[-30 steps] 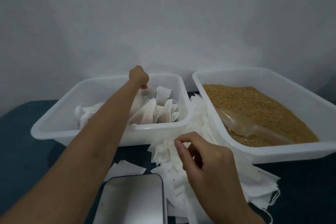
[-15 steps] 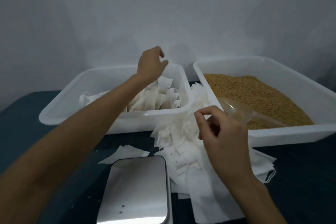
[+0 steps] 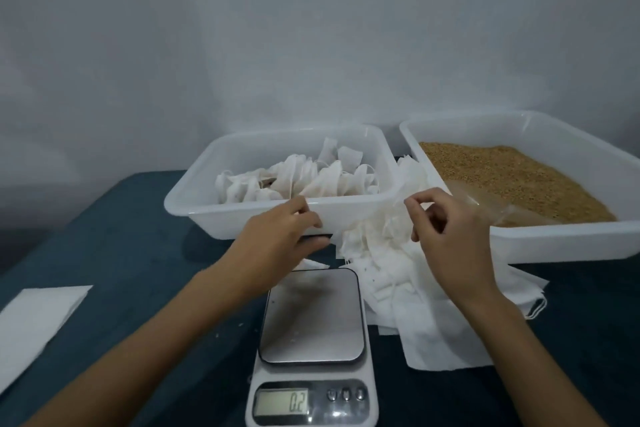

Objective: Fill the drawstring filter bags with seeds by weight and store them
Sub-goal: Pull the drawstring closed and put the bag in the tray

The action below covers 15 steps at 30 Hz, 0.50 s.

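Now the left hand (image 3: 280, 236) hovers, fingers relaxed and empty, near the white tub of filled bags (image 3: 346, 210). Right hand (image 3: 446, 236) pinches a white drawstring filter bag (image 3: 401, 194) above the loose pile (image 3: 384, 270), beside the seed tub (image 3: 554, 239).

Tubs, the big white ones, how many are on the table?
2. The left tub holds filled bags; the right tub holds seeds. Its right end runs out of view.
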### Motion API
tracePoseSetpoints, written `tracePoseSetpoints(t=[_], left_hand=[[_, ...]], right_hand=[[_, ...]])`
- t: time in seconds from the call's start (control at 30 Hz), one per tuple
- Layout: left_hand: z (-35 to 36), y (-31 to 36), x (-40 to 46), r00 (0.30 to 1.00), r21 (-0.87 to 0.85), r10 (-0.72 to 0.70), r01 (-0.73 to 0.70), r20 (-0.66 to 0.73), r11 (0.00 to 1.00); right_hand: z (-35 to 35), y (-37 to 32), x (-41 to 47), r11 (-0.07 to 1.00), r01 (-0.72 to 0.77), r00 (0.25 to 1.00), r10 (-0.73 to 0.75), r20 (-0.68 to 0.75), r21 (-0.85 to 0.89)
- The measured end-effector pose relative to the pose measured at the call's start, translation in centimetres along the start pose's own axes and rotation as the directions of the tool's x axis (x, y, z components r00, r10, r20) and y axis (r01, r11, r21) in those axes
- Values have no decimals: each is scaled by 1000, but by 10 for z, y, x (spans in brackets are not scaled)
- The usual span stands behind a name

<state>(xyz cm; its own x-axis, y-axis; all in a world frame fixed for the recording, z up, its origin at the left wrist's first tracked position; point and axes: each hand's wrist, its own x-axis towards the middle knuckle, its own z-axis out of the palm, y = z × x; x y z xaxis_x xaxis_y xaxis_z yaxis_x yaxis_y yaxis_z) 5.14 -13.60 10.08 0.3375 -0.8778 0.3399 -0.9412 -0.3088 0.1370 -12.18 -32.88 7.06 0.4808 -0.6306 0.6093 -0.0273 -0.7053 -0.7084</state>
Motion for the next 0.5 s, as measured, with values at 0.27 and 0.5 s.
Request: tracePoseSetpoints(t=[0.27, 0.5], left_hand=[[1, -27, -36, 985, -137, -172, 173, 17, 975], [1, 15, -12, 901, -927, -434, 155, -9, 341]], right_hand=[[7, -9, -8, 997, 67, 995, -65, 80, -23], [11, -24, -9, 827, -370, 885, 175, 432, 423]])
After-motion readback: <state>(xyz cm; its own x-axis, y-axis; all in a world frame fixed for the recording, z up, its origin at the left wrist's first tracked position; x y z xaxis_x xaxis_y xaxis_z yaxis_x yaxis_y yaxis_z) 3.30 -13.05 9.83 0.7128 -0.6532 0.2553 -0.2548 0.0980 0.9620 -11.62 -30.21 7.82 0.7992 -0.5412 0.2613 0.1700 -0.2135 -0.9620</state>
